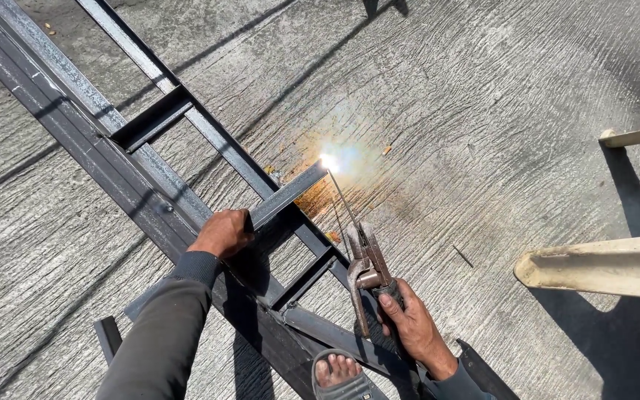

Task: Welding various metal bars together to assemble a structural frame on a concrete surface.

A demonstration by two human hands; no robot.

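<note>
Right now your left hand [222,232] is clamped on a loose steel bar [288,195] laid across the ladder-like steel frame [142,167]. Your right hand [409,322] grips the electrode holder [365,268], its rod [343,198] sparking at the bar's far end.

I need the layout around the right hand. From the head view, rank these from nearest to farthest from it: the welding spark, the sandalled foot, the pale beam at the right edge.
From the right hand:
1. Sandalled foot, just to its left at the bottom edge.
2. Pale beam, off to the right on the concrete.
3. Welding spark, up ahead at the rod's tip, farthest.
</note>
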